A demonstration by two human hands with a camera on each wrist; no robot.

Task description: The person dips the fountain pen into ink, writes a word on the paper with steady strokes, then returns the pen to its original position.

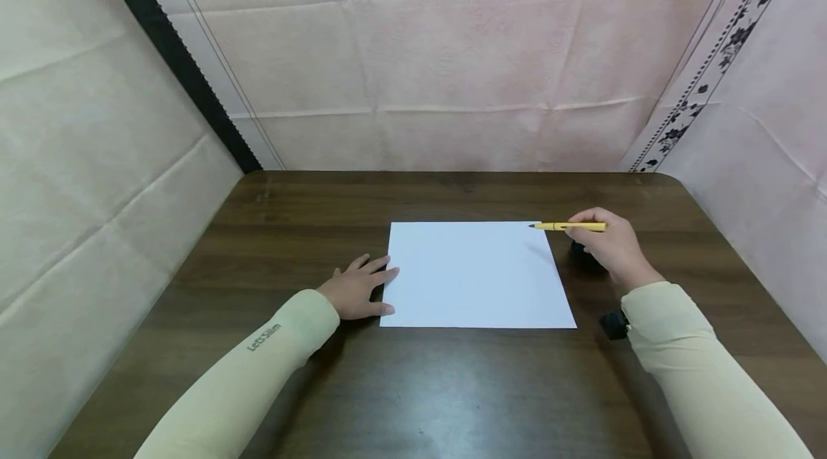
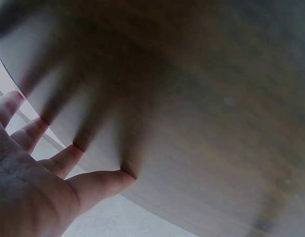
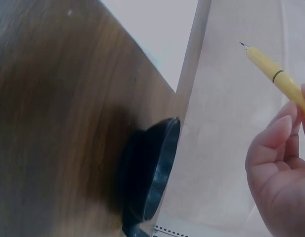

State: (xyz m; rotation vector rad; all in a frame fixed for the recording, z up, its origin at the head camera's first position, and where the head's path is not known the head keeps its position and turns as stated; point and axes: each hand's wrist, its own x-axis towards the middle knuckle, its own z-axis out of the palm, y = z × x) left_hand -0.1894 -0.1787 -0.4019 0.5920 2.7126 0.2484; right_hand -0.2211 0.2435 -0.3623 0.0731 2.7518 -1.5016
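Note:
A blank sheet of white paper (image 1: 474, 276) lies flat on the brown wooden table (image 1: 420, 380). At its left edge my left hand (image 1: 357, 289) spreads its fingers, with the tips resting on or right at the paper's margin; the left wrist view shows the same fingers (image 2: 103, 185) extended. Between thumb and fingers my right hand (image 1: 610, 243) pinches a yellow pen (image 1: 558, 227). The pen is held nearly level, its dark pointed tip to the left over the paper's far right corner. In the right wrist view the pen (image 3: 276, 76) shows a thin dark band around its barrel.
Partly hidden under my right hand, a black dish-like object (image 3: 152, 173) stands on the table just right of the paper. Pale cloth (image 1: 452, 71) hangs behind the table and along both sides. A dark device (image 1: 614, 325) sits at my right wrist.

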